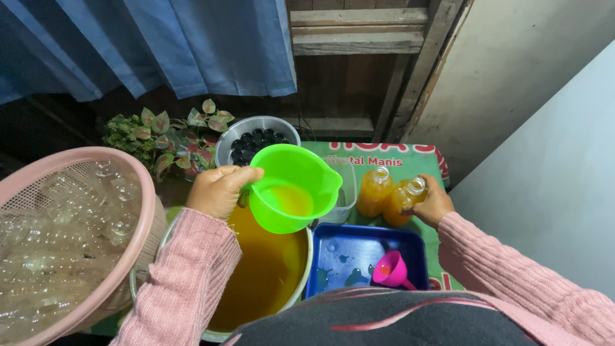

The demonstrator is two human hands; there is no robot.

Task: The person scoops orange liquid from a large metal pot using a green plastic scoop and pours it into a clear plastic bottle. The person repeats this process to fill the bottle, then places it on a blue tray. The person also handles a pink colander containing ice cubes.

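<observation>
My left hand (pixel 218 190) grips the handle of a bright green plastic jug (pixel 291 187) with a little orange liquid in its bottom, held above a large pot (pixel 304 269) of the same orange liquid. My right hand (pixel 434 204) holds a small uncapped bottle (pixel 403 200) filled with orange liquid, tilted, beside another filled bottle (pixel 375 190) that stands upright on the green cloth. A pink funnel (pixel 392 269) lies on its side in a wet blue tray (pixel 359 253) in front of the bottles.
A pink basket (pixel 138 198) with several empty clear bottles sits at the left. A metal bowl (pixel 238 131) of dark caps stands behind the jug, next to a leafy plant (pixel 170 138). A clear container (pixel 349 186) stands behind the jug. Blue curtain and wooden frame at the back.
</observation>
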